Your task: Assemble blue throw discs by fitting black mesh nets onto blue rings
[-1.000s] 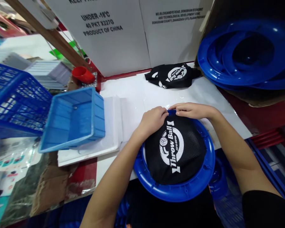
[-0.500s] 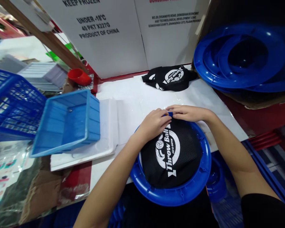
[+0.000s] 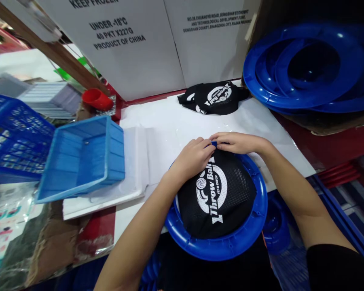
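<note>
A blue plastic ring (image 3: 218, 249) lies at the table's front edge, tilted toward me. Across its opening sits a black mesh fabric (image 3: 238, 192) printed with a white "Throw Ball" logo. My left hand (image 3: 195, 157) grips the far rim, its fingers curled over the fabric's edge. Right beside it, my right hand (image 3: 232, 142) is closed on the same far rim, fingertips almost meeting the left ones. A bit of blue rim shows between them. What the fingertips press on underneath is hidden. More black printed mesh fabric (image 3: 214, 98) lies behind, against the carton.
Stacked blue rings (image 3: 309, 97) fill a box at the right. To the left stand a light-blue bin (image 3: 79, 157) on a white tray (image 3: 133, 178), a blue basket (image 3: 15, 137) and a red cup (image 3: 96, 99). A white carton (image 3: 145, 60) walls the back.
The view has shifted slightly, so everything sits a little differently in frame. Both hands stay at the ring's far rim, with hardly any movement against it.
</note>
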The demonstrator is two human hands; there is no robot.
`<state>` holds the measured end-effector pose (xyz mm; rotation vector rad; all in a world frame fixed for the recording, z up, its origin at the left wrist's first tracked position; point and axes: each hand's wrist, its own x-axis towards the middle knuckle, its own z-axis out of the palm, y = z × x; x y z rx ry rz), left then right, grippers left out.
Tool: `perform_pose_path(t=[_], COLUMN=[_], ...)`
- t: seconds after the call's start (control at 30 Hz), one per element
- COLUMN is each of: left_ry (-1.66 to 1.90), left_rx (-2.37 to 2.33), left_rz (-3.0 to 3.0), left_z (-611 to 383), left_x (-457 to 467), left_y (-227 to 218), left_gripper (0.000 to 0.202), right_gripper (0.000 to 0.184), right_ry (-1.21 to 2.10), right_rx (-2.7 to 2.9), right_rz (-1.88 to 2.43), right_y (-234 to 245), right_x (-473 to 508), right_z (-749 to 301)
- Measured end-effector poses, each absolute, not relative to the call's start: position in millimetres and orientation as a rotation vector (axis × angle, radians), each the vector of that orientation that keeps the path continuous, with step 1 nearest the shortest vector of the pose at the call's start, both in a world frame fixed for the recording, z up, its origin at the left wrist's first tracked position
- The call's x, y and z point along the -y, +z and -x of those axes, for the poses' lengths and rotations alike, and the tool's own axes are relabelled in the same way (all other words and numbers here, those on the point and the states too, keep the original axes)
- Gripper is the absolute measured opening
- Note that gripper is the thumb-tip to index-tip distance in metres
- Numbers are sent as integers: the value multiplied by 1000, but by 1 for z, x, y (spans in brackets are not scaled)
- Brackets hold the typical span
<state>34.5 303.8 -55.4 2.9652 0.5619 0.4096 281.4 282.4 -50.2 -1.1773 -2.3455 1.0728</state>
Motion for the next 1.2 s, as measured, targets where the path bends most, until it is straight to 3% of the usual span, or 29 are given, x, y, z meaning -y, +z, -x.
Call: perform_pose_path(t=[0.47, 0.73, 1.03, 1.2], left_ry=[449, 338, 221, 359], left_rx=[-585, -575, -690, -622], left_rz=[-2809, -2717, -2858, -2761], left_z=[-36, -11, -7, -13], left_x=[-310, -316, -326, -326], left_y=[-62, -32, -38, -46], left_gripper=[27, 11, 15, 24], right_gripper=[20, 24, 35, 23], right_ry=[822, 784, 598, 435], right_rx=[2358, 2373, 2407, 2325], right_rz=[1275, 1282, 1444, 1288], right_y=[-53, -45, -41, -42], right_x=[-282, -279, -276, -271], right_z=[-274, -282, -278, -269])
